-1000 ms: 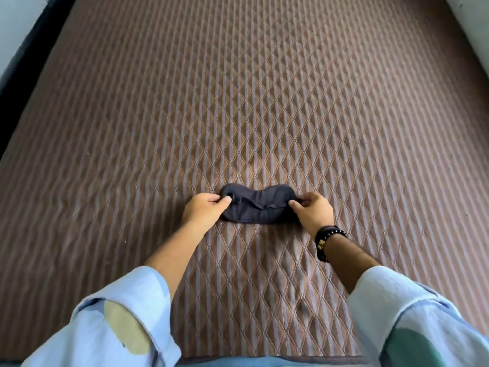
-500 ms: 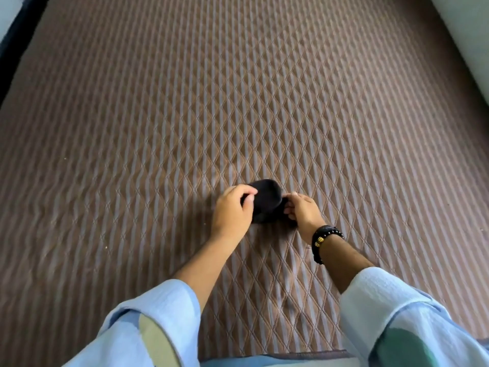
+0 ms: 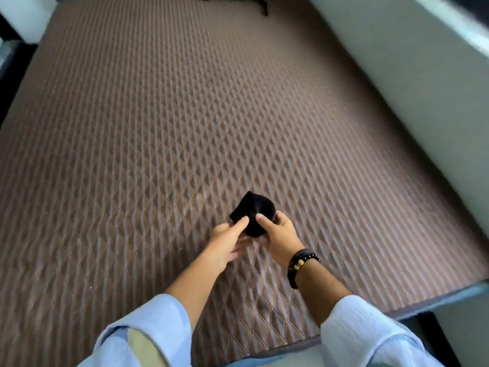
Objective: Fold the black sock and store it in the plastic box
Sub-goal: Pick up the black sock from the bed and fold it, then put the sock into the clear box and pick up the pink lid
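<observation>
The black sock (image 3: 252,211) is folded into a small bundle and held just above the brown quilted mattress (image 3: 158,133). My left hand (image 3: 227,241) pinches its left side with thumb and forefinger. My right hand (image 3: 277,235), with a dark bead bracelet at the wrist, grips its right side from below. The lower part of the sock is hidden behind my fingers. No plastic box is in view.
A pale wall (image 3: 397,83) runs along the mattress's right edge. The mattress's near edge (image 3: 397,311) crosses the lower right, with dark floor beyond. A dark object (image 3: 238,0) lies at the far top edge. A white surface (image 3: 23,14) sits at top left.
The sock lay flat and stretched between both hands, then was folded over from the left. Now it is a compact bundle lifted in both hands. The view has swung to the right.
</observation>
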Tool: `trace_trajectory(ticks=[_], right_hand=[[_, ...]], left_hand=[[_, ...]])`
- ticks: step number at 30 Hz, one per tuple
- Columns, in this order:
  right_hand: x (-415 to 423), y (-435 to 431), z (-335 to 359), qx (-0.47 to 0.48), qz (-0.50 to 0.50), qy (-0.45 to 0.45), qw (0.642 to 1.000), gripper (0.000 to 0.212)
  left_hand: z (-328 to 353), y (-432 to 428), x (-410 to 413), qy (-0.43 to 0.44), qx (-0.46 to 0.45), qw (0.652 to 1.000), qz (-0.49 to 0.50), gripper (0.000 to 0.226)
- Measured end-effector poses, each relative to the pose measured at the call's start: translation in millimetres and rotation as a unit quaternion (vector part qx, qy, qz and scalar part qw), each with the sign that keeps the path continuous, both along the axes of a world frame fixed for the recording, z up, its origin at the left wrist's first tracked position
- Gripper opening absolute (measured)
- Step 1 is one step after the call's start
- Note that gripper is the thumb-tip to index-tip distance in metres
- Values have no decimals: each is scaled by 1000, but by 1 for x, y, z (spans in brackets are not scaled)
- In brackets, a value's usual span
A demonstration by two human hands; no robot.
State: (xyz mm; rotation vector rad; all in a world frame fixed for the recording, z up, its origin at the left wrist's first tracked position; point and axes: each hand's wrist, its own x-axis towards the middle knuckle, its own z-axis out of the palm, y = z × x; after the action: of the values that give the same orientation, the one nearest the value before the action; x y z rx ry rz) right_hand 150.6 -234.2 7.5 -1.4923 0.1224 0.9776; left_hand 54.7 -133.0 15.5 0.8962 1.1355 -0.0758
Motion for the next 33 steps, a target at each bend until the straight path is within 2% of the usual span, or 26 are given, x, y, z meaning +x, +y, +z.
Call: trace_trajectory(ticks=[3, 5, 7, 9, 12, 14, 18, 19, 23, 26, 28, 31, 33], right_hand=[[4, -44, 66, -28, -3, -24, 999, 28], [9, -76, 115, -44, -16, -29, 998, 30], [12, -119, 174, -38, -60, -60, 996, 32], [9, -162, 226, -53, -81, -101, 990, 22], [-10, -239, 297, -78, -120, -131, 981, 8], [-30, -288, 335, -95, -154, -155, 971, 7], [-80, -400, 398, -116, -299, -183, 929, 8], [-86, -416, 406, -125, -315, -186, 922, 7], [-141, -531, 430, -153, -433, -179, 870, 7], [-177, -605, 428, -191, -493, -172, 831, 13], [-202, -653, 425, -201, -514, -149, 820, 9], [-229, -716, 415, -211, -546, -118, 802, 22], [-241, -754, 405, -231, -554, -103, 793, 23]], left_hand=[[61, -27, 24, -57, 44, 997, -13, 37], [109, -44, 36, -84, 97, 989, -71, 37], [159, -69, 42, -114, 125, 975, -145, 26], [202, -99, 44, -138, 120, 960, -210, 14], [270, -161, 46, -178, 100, 936, -286, 10], [303, -208, 47, -196, 96, 921, -324, 11], [356, -326, 41, -226, 90, 865, -439, 11], [361, -342, 44, -239, 85, 857, -448, 13], [388, -465, 28, -274, 64, 786, -550, 19], [395, -546, 10, -270, 71, 746, -605, 20], [395, -598, -2, -262, 84, 725, -632, 23], [391, -665, -18, -260, 105, 696, -661, 12], [384, -706, -28, -254, 121, 677, -680, 15]])
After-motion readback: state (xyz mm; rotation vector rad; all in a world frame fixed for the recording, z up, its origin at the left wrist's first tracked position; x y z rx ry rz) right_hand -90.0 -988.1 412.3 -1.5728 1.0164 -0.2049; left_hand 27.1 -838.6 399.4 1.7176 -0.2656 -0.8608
